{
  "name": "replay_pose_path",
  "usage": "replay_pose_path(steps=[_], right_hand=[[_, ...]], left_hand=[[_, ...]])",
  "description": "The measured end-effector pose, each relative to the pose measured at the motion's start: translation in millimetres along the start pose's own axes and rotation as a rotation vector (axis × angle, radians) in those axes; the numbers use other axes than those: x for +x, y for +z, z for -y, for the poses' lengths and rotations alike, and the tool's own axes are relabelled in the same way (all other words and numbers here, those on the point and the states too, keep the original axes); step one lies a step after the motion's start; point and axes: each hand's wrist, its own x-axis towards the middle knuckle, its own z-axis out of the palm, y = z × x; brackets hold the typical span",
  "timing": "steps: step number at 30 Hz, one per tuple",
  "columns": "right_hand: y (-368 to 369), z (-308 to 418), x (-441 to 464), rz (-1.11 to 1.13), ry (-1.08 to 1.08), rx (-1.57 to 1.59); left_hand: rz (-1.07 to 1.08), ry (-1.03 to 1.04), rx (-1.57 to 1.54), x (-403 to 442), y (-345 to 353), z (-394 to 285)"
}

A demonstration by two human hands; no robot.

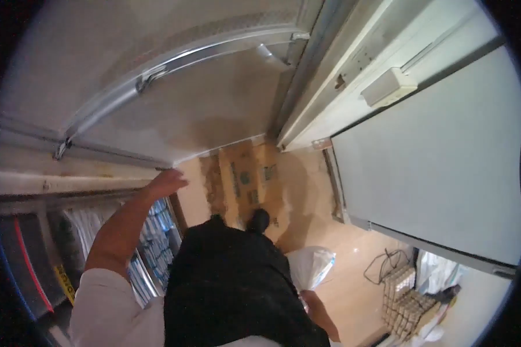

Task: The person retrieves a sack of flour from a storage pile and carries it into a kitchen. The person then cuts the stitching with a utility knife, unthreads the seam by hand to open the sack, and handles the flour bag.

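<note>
My left hand (169,180) is stretched forward beside the left door frame, close to the bottom corner of a grey door (220,110). Nothing shows in it, and its fingers look partly extended, though small and a little blurred. A long metal bar (176,61) runs across the door. Low at my right side, my right hand (317,305) is closed around the gathered top of a white plastic bag (312,263). The bag hangs beside my black apron (226,283), and my fingers are partly hidden.
Flattened cardboard (246,179) lies on the floor before the door. At right stands a large white appliance (434,156). Stacked egg trays (405,301) and a dark cable (382,266) are on the lower right. Blue-and-white packs (159,231) fill a space at left.
</note>
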Motion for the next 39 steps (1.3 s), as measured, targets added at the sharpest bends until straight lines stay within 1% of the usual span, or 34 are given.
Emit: replay_pose_path(steps=[1, 3, 4, 5, 6, 8, 9, 11, 13, 14, 17, 20, 21, 23, 25, 27, 28, 30, 31, 34, 36, 37, 38, 39], right_hand=[[4, 16, -31, -0.016, -0.266, -0.205], [37, 0, -12, -0.071, 0.015, 0.012], [53, -9, -1, -0.119, 0.147, 0.126], [58, 11, -17, -0.175, 0.009, -0.012], [58, 36, -38, -0.232, -0.128, -0.151], [55, 71, -53, -0.110, -0.164, -0.227], [59, 80, -58, -0.047, -0.174, -0.267], [78, 96, -67, -0.069, -0.005, 0.064], [99, 127, -77, -0.117, 0.106, 0.235], [106, 155, -87, -0.155, 0.137, 0.250], [124, 227, -97, -0.233, 0.210, 0.302], [146, 278, -88, -0.222, 0.188, 0.316], [154, 294, -86, -0.217, 0.184, 0.329], [164, 320, -78, -0.202, 0.179, 0.355], [172, 338, -72, -0.200, 0.176, 0.360], [178, 361, -66, -0.183, 0.168, 0.359], [179, 377, -58, -0.178, 0.158, 0.342], [168, 428, -39, -0.167, 0.112, 0.301], [163, 451, -35, -0.166, 0.091, 0.269], [139, 545, -11, -0.195, -0.056, 0.201], [126, 629, -6, -0.227, -0.183, 0.156], [119, 676, -4, -0.246, -0.242, 0.139], [105, 717, -2, -0.261, -0.303, 0.131], [98, 758, -4, -0.284, -0.358, 0.123]], left_hand=[[-0.073, 0.008, -0.070, 16, -3, -24], [-0.160, 0.160, -0.297, 67, -26, -64], [-0.205, 0.172, -0.362, 89, -40, -84], [-0.254, 0.184, -0.428, 107, -55, -96], [-0.388, 0.234, -0.366, 126, -66, -95], [-0.651, 0.340, -0.240, 167, -81, -86], [-0.603, 0.399, -0.259, 176, -92, -81], [-0.521, 0.489, -0.309, 180, -105, -56], [-0.565, 0.437, -0.192, 161, -128, -60], [-0.584, 0.409, -0.133, 161, -142, -63], [-0.619, 0.370, -0.271, 199, -177, -49], [-0.615, 0.155, -0.348, 232, -212, -40], [-0.668, 0.101, -0.340, 247, -221, -33], [-0.785, 0.000, -0.331, 269, -237, -10], [-0.891, -0.065, -0.235, 263, -250, 14], [-0.925, -0.054, -0.215, 275, -270, 38], [-0.940, -0.069, -0.213, 275, -273, 62], [-0.997, -0.204, -0.086, 288, -298, 89], [-0.996, -0.274, -0.020, 287, -292, 101], [-1.147, -0.264, -0.054, 305, -294, 165], [-1.069, -0.326, 0.129, 312, -300, 207], [-0.871, -0.412, 0.159, 313, -321, 201], [-0.675, -0.489, 0.196, 323, -338, 174], [-0.597, -0.418, 0.304, 339, -345, 172]])
